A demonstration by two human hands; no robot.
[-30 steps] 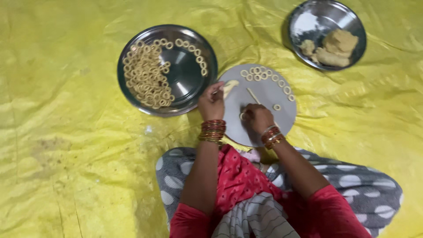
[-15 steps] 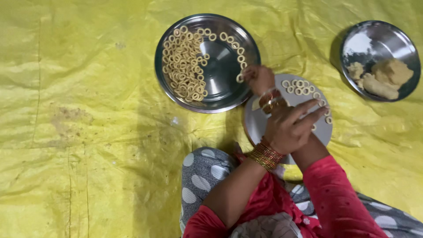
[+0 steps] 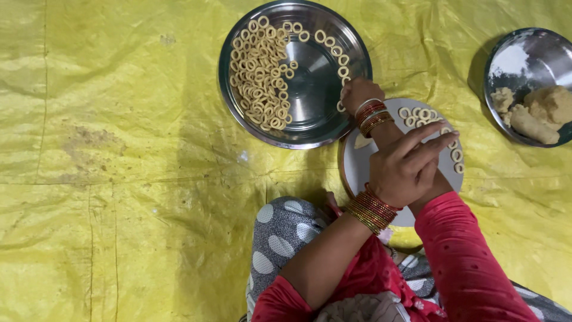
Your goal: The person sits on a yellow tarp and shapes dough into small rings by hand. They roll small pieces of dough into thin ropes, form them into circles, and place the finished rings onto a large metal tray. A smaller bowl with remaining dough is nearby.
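Where everything is lying: a yellow plastic sheet [image 3: 119, 179] is spreading under the big steel plate [image 3: 316, 89] and out past it on every side, creased and stained to the plate's left.
Big steel plate: it is sitting at the top of the scene, with its bare middle shining.
Round board [image 3: 357, 170]: it is lying just below and to the right of the big steel plate, and the two edges are nearly touching.
Steel bowl [image 3: 524, 59]: it is standing well apart to the right of the big steel plate and is holding pale dough lumps [image 3: 545, 107].
Knee [image 3: 280, 238]: in grey dotted cloth, it is resting below the big steel plate.
Left hand [image 3: 408, 170]: it is hovering over the round board, lower right of the big steel plate, with fingers stretched long and holding nothing I can see.
Right hand [image 3: 357, 92]: it is crossing under the left and resting at the big steel plate's right rim, fingers curled in; I cannot tell what they are gripping.
Dough rings [image 3: 259, 83]: they are piling on the big steel plate's left half and running along its upper rim.
Board rings [image 3: 420, 113]: they are curving along the round board's far edge, right of the big steel plate.
Dough scrap [image 3: 362, 143]: it is lying on the round board, just below the big steel plate's rim.
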